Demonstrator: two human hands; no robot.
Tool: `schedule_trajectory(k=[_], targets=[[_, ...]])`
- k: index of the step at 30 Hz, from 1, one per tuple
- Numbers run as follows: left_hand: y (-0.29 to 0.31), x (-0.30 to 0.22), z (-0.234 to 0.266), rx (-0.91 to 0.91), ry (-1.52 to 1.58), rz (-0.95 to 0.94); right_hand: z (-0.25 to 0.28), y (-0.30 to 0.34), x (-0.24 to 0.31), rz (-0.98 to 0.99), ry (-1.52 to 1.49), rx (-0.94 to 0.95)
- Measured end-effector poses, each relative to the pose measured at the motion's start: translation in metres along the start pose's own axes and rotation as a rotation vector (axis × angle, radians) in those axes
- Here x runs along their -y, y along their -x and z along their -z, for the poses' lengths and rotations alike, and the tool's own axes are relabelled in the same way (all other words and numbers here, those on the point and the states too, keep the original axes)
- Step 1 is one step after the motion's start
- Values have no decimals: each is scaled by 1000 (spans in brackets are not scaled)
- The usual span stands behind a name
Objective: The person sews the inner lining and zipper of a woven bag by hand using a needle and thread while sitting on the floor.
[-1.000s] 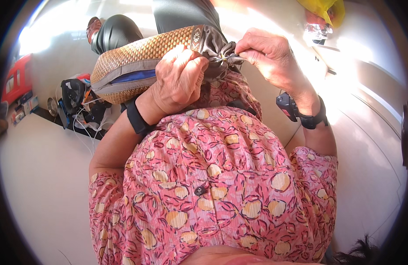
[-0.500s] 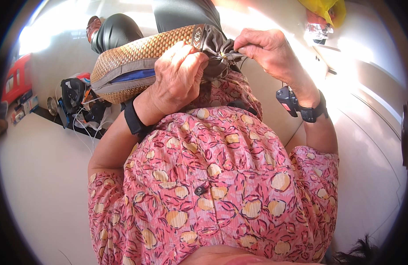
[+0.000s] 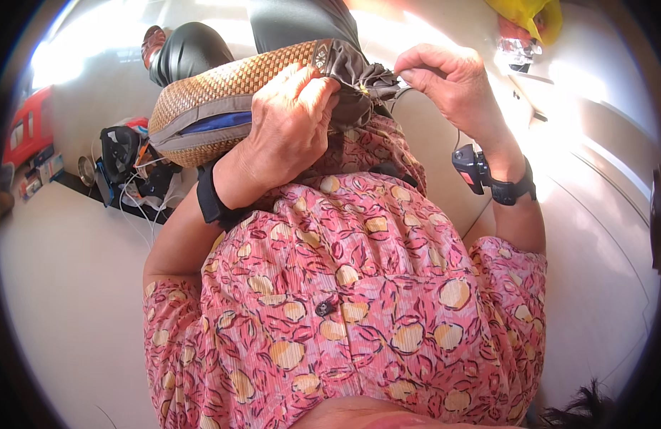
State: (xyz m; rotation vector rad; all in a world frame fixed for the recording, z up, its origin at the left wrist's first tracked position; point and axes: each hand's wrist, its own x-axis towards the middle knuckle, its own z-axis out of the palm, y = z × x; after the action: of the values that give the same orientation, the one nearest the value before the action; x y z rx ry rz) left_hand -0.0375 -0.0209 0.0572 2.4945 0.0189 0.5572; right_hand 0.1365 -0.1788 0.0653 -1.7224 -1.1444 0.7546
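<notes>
Across my lap lies a bolster pillow [image 3: 237, 75] in a woven tan cover. A lengthwise opening in its grey band shows blue lining [image 3: 216, 122]. My left hand [image 3: 293, 111] is closed around the pillow near its right end, gripping the dark grey gathered fabric [image 3: 355, 79]. A small yellowish spot shows at the centre of the gathers. Just right of that end, my right hand [image 3: 452, 82] is raised, thumb and forefinger pinched together. Whatever it pinches is too fine to make out.
Legs in shiny black trousers [image 3: 302, 28] show beyond the pillow. At left lies a heap of cables and black items [image 3: 134, 161], with a red plastic thing [image 3: 30, 125] farther out. A yellow bag [image 3: 530, 18] is at the far right. Dark straps circle both my wrists.
My right hand has moved a little to the right, away from the gathered fabric, still pinched. My left hand keeps its grip, and the pillow has barely shifted.
</notes>
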Motion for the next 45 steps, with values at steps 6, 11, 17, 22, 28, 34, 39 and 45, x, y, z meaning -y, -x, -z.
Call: schedule_trajectory(k=[6, 11, 17, 22, 28, 34, 39, 45], targets=[[-1, -2, 2, 45, 6, 29, -10, 5, 4, -22, -52, -54], [1, 3, 2, -9, 79, -6, -9, 3, 9, 41, -13, -62], [1, 5, 4, -34, 163, -21, -12, -1, 10, 136, 24, -48], [2, 7, 2, -30, 166, -30, -10, 0, 12, 161, 72, -36], [2, 7, 3, -38, 158, -38, -14, 1, 15, 93, 42, -89], [3, 8, 0, -83, 136, -118, -6, -1, 14, 89, -109, -39], [5, 6, 0, -76, 101, -146, -6, -4, 11, 105, 58, -31], [7, 10, 0, -70, 108, -165, 30, -9, 24, 17, 81, 229]])
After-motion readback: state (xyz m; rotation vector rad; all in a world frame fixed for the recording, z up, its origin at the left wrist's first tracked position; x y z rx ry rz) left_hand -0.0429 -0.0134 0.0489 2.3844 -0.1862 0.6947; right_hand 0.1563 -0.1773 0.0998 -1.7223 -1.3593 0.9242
